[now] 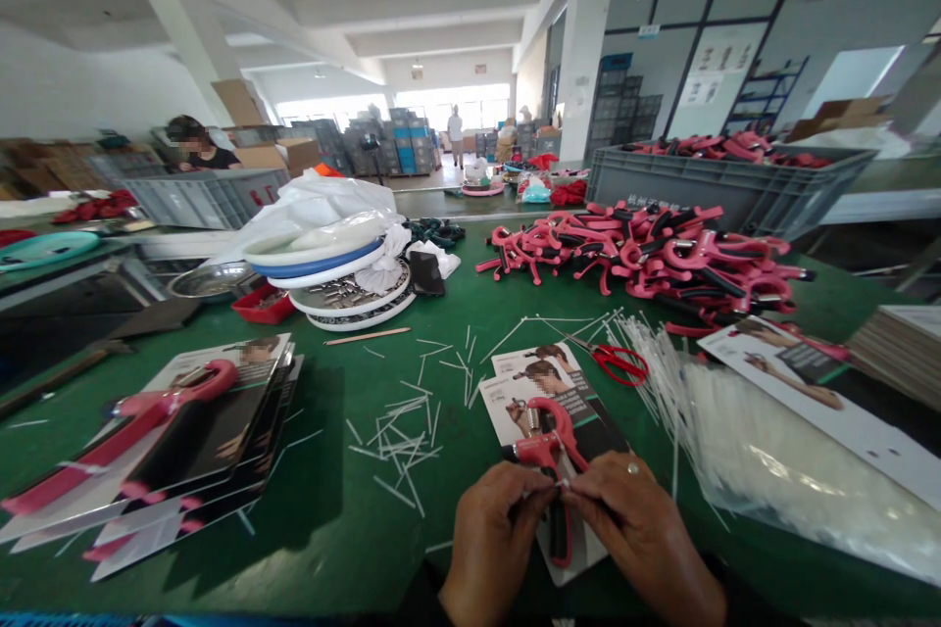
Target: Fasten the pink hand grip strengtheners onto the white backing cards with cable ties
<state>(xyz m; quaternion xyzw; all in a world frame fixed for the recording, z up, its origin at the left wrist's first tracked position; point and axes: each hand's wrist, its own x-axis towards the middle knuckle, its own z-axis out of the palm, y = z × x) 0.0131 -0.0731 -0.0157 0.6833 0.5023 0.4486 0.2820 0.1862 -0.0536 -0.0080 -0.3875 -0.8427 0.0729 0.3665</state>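
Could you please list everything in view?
Exerciser: one, pink/black, front centre
Cards: two visible, black/white, under exerciser
Carded exercisers: several, pink/black, left
Loose exercisers: many, pink/black, back right
Short strips: many, white, centre
Long ties: many, white, right
Bag: one, clear, right
Scissors: one, red, right
Stick: one, tan, centre
Basins: several, white/blue, left
Tray: one, red, left
Crates: several, grey, back
Table: one, green, beneath
People: at least two, back
Left grip: one, bare, over exerciser
Right grip: one, ringed, over exerciser

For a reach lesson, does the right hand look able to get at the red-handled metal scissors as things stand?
Probably yes: the scissors lie just beyond the right hand, with bare green tabletop between, though it is busy at the pink-and-black hand grip.
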